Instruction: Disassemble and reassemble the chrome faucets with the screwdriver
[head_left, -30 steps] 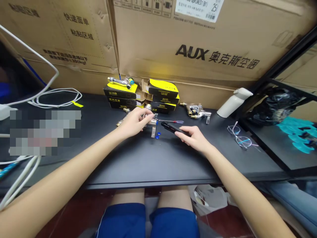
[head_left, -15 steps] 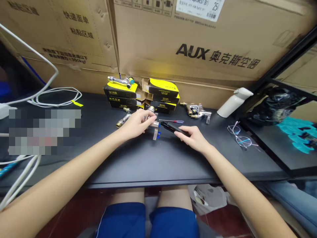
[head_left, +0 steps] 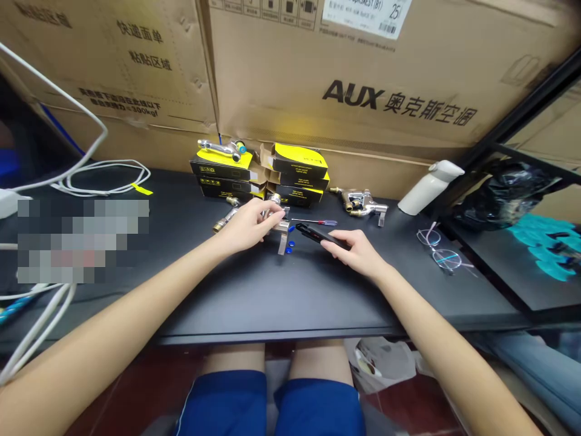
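My left hand [head_left: 247, 225] is closed around a chrome faucet [head_left: 280, 229] that rests on the black table [head_left: 254, 290], its spout pointing down toward me. Two small blue caps [head_left: 289, 246] lie just beside the spout. My right hand [head_left: 356, 251] grips a black pen-shaped tool [head_left: 318, 235], whose tip points left toward the faucet and sits close to it. A thin screwdriver with a red and blue handle [head_left: 318, 222] lies just behind the tool.
Stacked yellow-and-black boxes [head_left: 272, 172] stand behind the hands, with another faucet [head_left: 221, 148] on top. A further faucet [head_left: 361, 203], a white bottle [head_left: 429, 186] and glasses [head_left: 438, 248] lie to the right. White cables [head_left: 102, 178] lie left. Large cardboard boxes [head_left: 363, 91] form the back.
My left hand has shifted the chrome faucet slightly, first nearer and then back. The right hand and the black tool have barely moved.
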`<action>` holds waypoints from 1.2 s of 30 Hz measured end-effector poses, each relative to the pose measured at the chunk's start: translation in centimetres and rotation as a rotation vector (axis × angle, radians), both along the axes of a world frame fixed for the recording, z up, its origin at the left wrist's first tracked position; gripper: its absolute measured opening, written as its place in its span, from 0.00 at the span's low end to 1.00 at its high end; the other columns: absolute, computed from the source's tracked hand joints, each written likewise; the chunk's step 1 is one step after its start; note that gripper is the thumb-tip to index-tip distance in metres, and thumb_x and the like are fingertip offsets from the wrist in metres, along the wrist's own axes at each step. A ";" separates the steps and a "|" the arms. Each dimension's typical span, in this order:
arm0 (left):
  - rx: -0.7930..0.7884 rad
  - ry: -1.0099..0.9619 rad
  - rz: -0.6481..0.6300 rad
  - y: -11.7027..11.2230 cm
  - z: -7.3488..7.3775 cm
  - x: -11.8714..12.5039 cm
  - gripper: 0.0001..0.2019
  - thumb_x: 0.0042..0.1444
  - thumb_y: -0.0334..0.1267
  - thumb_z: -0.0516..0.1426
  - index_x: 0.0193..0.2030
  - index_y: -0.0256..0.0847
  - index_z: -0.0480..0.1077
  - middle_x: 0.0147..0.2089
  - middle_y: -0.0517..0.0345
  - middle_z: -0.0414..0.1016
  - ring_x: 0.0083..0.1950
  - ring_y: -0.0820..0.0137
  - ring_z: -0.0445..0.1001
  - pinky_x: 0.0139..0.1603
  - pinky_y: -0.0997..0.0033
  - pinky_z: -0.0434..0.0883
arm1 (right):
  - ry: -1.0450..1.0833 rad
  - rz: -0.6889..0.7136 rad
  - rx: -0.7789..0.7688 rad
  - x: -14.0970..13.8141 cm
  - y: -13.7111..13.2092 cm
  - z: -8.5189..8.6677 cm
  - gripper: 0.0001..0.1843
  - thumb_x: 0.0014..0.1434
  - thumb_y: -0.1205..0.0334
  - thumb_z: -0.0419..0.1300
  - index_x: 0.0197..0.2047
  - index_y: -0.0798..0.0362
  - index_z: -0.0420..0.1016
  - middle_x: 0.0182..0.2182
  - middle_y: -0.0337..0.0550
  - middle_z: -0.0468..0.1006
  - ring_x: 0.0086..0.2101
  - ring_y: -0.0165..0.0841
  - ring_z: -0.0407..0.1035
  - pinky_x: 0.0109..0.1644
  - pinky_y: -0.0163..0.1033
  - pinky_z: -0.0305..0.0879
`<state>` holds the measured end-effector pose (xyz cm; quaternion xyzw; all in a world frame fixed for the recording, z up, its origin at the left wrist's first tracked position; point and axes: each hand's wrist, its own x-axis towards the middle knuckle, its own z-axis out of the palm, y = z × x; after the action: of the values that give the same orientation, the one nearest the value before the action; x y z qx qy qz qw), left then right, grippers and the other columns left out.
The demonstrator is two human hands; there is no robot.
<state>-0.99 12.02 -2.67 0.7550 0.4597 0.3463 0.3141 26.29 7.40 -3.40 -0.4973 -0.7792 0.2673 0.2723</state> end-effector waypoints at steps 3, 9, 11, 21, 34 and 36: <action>0.023 0.023 0.000 0.0 0.0 -0.1 0.21 0.61 0.56 0.53 0.46 0.41 0.75 0.47 0.50 0.68 0.32 0.72 0.72 0.22 0.75 0.72 | -0.018 -0.004 -0.002 0.1 0.0 0.2 0.19 0.63 0.47 0.56 0.29 0.55 0.72 0.22 0.37 0.69 0.22 0.27 0.60 0.27 0.34 0.56; 0.155 0.128 0.031 0.1 0.3 -0.3 0.20 0.62 0.53 0.51 0.46 0.42 0.76 0.45 0.53 0.70 0.37 0.70 0.71 0.35 0.71 0.74 | -0.049 0.006 0.006 0.5 0.0 0.4 0.19 0.62 0.48 0.57 0.31 0.55 0.74 0.22 0.37 0.70 0.24 0.28 0.62 0.29 0.34 0.57; 0.182 0.137 0.033 0.0 0.4 -0.3 0.20 0.63 0.53 0.51 0.45 0.42 0.76 0.45 0.53 0.70 0.39 0.69 0.71 0.38 0.70 0.74 | -0.046 -0.006 -0.001 0.5 0.0 0.4 0.19 0.62 0.48 0.57 0.31 0.55 0.74 0.22 0.37 0.70 0.24 0.28 0.61 0.29 0.34 0.57; 0.250 0.263 0.129 0.6 2.3 -1.5 0.14 0.62 0.41 0.48 0.38 0.40 0.74 0.41 0.54 0.74 0.38 0.67 0.73 0.45 0.66 0.72 | 0.012 -0.142 0.032 0.5 0.4 -0.1 0.21 0.61 0.43 0.57 0.32 0.54 0.74 0.22 0.38 0.70 0.23 0.29 0.60 0.28 0.36 0.55; -0.167 0.954 0.318 3.4 3.8 -6.9 0.16 0.58 0.43 0.47 0.41 0.40 0.74 0.51 0.40 0.77 0.50 0.44 0.75 0.47 0.51 0.71 | -0.241 -0.179 0.089 1.6 0.9 -0.1 0.19 0.61 0.44 0.59 0.42 0.49 0.82 0.40 0.44 0.83 0.39 0.40 0.74 0.44 0.43 0.67; -0.185 0.945 0.310 3.6 3.7 -7.1 0.17 0.59 0.42 0.46 0.42 0.40 0.74 0.53 0.41 0.76 0.51 0.45 0.75 0.48 0.52 0.71 | -0.237 -0.171 0.107 1.7 1.0 -0.4 0.18 0.60 0.46 0.61 0.44 0.50 0.81 0.42 0.45 0.82 0.41 0.41 0.75 0.46 0.43 0.68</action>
<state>-8.06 15.60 1.07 0.7211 0.6872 -0.0329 0.0822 27.96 8.43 -3.81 -0.5748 -0.7737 0.1407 0.2263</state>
